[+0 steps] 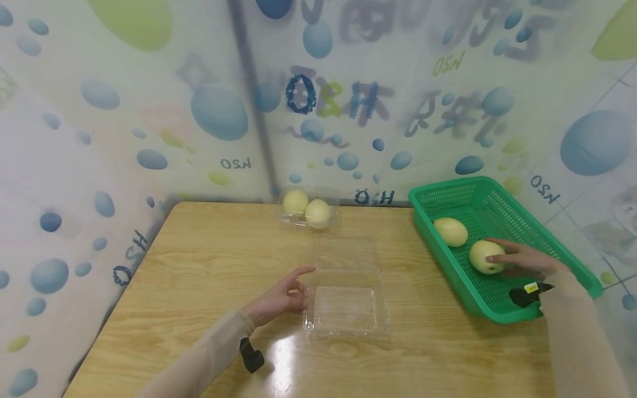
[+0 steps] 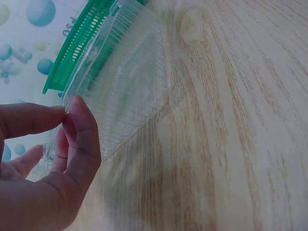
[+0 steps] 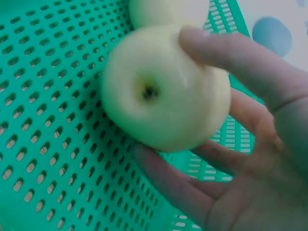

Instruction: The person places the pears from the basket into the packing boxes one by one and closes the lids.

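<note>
At the right of the head view stands a green plastic basket [image 1: 448,276] holding two pale yellow pears. My right hand [image 1: 527,260] grips the nearer pear [image 1: 485,257], thumb on one side and fingers curled round the other. In the right wrist view this pear [image 3: 163,91] shows its dark blossom end towards the camera. The other pear [image 1: 450,231] lies beside it against the basket wall. My left hand [image 1: 278,301] pinches the left edge of a clear plastic clamshell box [image 1: 345,309], which lies with its lid spread open on the table.
A second clear clamshell box [image 1: 330,199] with two pears [image 1: 296,203] in it stands at the table's back edge. The wooden table [image 1: 199,265] meets a wall [image 1: 209,66] printed with blue and green bubbles.
</note>
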Tool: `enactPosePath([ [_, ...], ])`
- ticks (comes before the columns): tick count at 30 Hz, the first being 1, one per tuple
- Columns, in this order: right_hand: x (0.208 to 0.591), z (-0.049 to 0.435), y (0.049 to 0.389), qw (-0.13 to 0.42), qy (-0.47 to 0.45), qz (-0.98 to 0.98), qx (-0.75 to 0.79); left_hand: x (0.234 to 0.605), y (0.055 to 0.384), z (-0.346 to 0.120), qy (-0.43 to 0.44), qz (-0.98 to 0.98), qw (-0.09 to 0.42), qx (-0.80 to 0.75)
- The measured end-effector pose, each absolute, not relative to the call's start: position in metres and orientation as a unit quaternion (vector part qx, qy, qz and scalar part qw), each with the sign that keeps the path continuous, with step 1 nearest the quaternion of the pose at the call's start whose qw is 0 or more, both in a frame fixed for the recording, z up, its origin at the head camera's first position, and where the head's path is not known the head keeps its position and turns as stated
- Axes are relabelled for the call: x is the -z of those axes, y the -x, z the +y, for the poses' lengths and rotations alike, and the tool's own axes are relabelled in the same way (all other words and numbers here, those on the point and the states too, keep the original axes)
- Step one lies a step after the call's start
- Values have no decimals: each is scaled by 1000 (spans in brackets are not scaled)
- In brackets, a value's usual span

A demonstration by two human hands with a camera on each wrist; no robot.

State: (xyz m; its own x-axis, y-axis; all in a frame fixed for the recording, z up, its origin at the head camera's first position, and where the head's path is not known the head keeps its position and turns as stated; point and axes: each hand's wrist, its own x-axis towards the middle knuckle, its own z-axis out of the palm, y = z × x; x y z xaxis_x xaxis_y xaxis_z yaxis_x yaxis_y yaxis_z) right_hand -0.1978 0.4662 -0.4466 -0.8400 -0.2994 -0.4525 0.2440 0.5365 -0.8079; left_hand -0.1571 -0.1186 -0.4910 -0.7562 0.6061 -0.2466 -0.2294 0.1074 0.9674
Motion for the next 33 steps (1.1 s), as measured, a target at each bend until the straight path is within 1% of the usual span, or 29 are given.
enactPosePath([
  [3, 444, 460, 199, 230, 25, 883, 409, 490, 157, -118, -137, 671, 320, -655],
  [5, 442, 454, 200, 205, 26, 908, 365, 490, 156, -118, -137, 672, 320, -654],
  [12, 437, 437, 209, 175, 53, 936, 300, 489, 156, -118, -142, 676, 320, -649],
  [18, 443, 430, 216, 146, 82, 961, 222, 489, 156, -118, -142, 676, 321, -648],
  [23, 444, 427, 218, 143, 63, 969, 193, 489, 156, -118, -143, 672, 323, -651],
  [33, 440, 418, 218, 160, 50, 969, 180, 487, 156, -118, -135, 673, 325, -651],
])
